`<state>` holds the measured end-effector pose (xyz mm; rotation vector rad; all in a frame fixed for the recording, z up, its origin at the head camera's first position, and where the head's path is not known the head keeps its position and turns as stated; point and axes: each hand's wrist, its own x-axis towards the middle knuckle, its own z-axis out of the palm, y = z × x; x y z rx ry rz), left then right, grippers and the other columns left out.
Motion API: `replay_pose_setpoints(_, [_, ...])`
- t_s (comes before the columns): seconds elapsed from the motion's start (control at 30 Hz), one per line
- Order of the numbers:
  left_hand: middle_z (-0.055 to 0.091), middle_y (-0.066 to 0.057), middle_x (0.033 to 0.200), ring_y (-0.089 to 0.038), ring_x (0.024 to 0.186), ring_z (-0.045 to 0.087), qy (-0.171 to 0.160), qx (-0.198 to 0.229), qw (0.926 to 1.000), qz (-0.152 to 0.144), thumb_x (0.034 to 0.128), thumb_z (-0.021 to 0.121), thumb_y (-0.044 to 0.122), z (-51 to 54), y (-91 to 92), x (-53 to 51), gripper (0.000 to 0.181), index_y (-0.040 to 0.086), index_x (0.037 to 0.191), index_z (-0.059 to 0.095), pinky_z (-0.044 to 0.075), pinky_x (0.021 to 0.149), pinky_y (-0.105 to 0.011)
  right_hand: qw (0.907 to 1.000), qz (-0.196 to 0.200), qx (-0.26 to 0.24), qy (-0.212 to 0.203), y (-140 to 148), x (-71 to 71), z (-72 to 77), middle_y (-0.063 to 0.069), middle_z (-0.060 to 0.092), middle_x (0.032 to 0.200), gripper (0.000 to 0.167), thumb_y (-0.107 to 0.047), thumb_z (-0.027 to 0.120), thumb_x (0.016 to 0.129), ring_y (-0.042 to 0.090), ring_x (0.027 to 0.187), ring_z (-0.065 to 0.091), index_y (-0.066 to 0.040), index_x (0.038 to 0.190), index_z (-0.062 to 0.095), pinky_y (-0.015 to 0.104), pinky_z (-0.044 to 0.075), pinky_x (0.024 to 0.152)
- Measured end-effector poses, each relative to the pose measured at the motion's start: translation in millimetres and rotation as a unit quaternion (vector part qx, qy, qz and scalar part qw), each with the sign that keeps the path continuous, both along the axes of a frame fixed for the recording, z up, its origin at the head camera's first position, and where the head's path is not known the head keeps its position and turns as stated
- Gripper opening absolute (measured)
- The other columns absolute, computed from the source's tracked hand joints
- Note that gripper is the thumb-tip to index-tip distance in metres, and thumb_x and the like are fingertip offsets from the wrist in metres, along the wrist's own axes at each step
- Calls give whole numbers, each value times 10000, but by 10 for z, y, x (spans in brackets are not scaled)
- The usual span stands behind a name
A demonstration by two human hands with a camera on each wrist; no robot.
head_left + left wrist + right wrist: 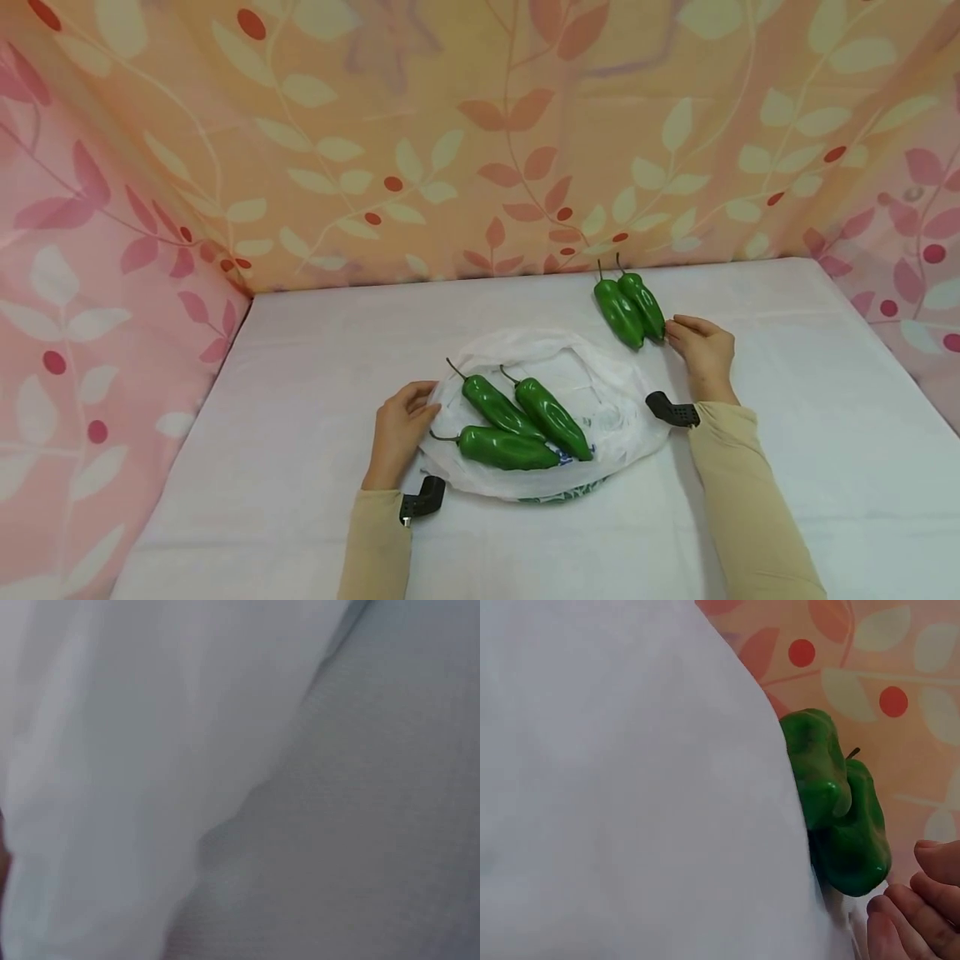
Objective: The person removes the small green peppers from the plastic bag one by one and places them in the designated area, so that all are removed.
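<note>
A white plastic bag (495, 333) lies with its mouth spread wide. Three green peppers, one of them the long pepper (506, 448), rest in it. At the bag's left rim my left hand (401, 429) pinches the film between thumb and fingers. Bag film (112, 765) fills much of the left wrist view, where that hand is almost wholly hidden. Two more green peppers, a left one (618, 312) and a right one (642, 304), lie side by side beyond the bag. My right hand (701, 350) is beside their lower tips, its fingers (922, 915) loosely bent and holding nothing.
A white cloth covers the table (300, 375). A leaf-patterned orange curtain (420, 150) stands along the back edge, with pink patterned cloth (67, 333) at both sides. Black wrist cameras sit at both cuffs; the right camera (671, 410) is close to the bag's right rim.
</note>
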<state>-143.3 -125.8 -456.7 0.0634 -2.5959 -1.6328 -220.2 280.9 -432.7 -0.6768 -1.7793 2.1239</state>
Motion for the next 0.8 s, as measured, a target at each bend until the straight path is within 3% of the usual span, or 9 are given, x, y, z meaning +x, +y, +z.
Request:
replay_pose_setpoints(0.1, [658, -169, 1111, -268, 1011, 645, 12, -23, 10000, -3, 833, 673, -11, -4, 1, 0, 290, 13, 1121, 660, 528, 853, -356, 9998, -79, -46, 166, -4, 82, 46, -17, 677, 777, 112, 42, 679, 821, 65, 729, 658, -31, 902, 703, 161, 534, 706])
replay_pose_setpoints(0.23, [656, -176, 1106, -273, 1012, 644, 26, -14, 10000, -9, 832, 669, -13, 5, 2, 3, 294, 9, 1125, 657, 528, 853, -362, 9989, 76, -156, 428, -35, 178, 118, -2, 674, 843, 147, 45, 674, 826, 75, 764, 661, -97, 831, 709, 170, 531, 734])
replay_pose_setpoints(0.47, [660, -172, 1106, -266, 1001, 649, 31, -24, 10000, -9, 831, 674, -9, 8, 9, 14, 290, 6, 1120, 659, 531, 846, -357, 9946, 527, -358, 816, -151, 366, 176, 15, 697, 876, 147, 34, 678, 831, 104, 800, 679, -1, 969, 713, 189, 532, 753])
replay_pose_setpoints(0.8, [665, -152, 1099, -253, 1003, 648, -15, 29, 10000, 13, 830, 678, 2, 16, 10, 13, 295, 23, 1124, 661, 532, 842, -363, 9872, 1231, 92, 1008, -428, 598, 208, -6, 715, 888, 236, -19, 673, 856, 91, 859, 675, 67, 1075, 657, 185, 521, 788])
